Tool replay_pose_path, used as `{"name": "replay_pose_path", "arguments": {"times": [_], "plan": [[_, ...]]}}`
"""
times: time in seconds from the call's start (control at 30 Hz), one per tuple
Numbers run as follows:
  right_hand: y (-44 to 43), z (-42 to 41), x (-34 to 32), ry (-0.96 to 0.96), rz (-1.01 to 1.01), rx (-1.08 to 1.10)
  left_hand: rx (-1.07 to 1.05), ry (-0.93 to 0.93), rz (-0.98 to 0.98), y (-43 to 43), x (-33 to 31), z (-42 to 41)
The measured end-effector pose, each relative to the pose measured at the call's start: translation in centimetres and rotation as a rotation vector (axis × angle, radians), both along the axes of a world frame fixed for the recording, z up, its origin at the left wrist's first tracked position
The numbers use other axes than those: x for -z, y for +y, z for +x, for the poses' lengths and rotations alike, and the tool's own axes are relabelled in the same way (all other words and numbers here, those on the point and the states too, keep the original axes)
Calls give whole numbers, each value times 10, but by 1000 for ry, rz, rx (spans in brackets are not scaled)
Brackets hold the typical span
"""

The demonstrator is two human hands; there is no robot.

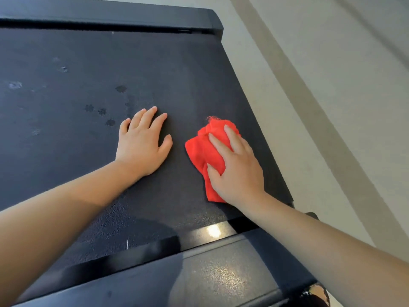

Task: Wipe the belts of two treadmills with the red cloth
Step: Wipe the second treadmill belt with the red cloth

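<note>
A dark treadmill belt fills most of the view, with small wet spots and pale marks on its left half. The crumpled red cloth lies on the belt near its right edge. My right hand presses flat on the cloth with straight, spread fingers. My left hand rests palm down on the bare belt just left of the cloth, fingers spread and holding nothing.
A glossy black side rail runs along the near edge of the belt, and another rail along the far edge. Pale floor with a darker stripe lies to the right of the treadmill.
</note>
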State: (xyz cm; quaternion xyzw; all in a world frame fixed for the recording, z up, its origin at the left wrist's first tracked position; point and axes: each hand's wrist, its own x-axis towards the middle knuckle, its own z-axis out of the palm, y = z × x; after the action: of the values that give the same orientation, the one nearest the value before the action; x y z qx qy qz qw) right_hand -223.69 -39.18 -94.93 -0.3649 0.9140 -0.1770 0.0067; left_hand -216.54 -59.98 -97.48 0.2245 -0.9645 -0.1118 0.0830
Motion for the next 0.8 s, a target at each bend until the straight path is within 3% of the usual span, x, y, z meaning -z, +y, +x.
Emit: {"name": "replay_pose_path", "arguments": {"times": [0.17,0.53,0.8], "plan": [[5,32,3,-14,-22,60,12,11,11,-2,-3,1],[-45,-4,-8,-10,17,105,132,-42,0,-19,-4,15],[-12,68,0,5,-59,67,125,20,30,-19,-1,13]]}}
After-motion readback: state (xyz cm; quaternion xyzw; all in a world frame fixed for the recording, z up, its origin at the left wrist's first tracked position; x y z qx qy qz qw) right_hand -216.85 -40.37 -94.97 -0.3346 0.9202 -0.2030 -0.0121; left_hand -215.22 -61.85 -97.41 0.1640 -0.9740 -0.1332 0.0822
